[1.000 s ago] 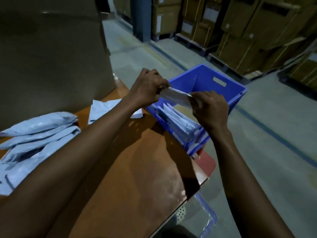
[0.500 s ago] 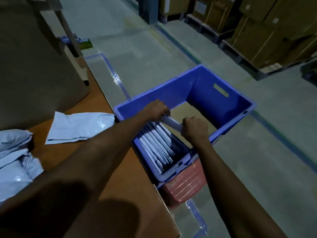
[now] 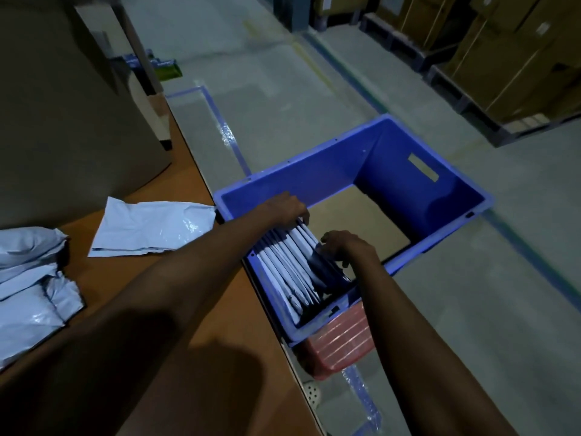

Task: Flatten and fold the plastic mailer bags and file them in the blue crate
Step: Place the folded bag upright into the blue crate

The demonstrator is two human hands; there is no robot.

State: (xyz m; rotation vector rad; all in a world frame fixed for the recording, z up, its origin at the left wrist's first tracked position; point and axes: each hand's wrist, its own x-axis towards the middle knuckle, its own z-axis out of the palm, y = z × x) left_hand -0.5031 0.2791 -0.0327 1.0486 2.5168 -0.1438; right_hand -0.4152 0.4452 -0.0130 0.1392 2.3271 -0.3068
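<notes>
1. The folded bags (image 3: 289,269) look light, thin and slick, so I judge they will slump or slide against each other unless they are packed close. The safest hold is a pinch along the top folded edge at both ends, not the loose middle.
2. They stand on edge in a tight row at the near end of the blue crate (image 3: 314,165), pale blue-white with darker gaps between them. The far half of the crate shows only a cardboard sheet (image 3: 361,221) on its floor.
3. The left hand (image 3: 284,209) is at the far end of the row, fingers curled over the top edge of the last bag.
4. The right hand (image 3: 344,247) is at the row's other end, fingers bent with the tips on the bags. I cannot tell whether it grips or only presses.
5. A flat bag (image 3: 151,226), creased and glossy, lies on the table (image 3: 125,287) just beside the crate, and a puffy pile of bags (image 3: 28,278) sits at the left edge.
6. The blue crate rests on a red crate (image 3: 339,341) against the table edge
</notes>
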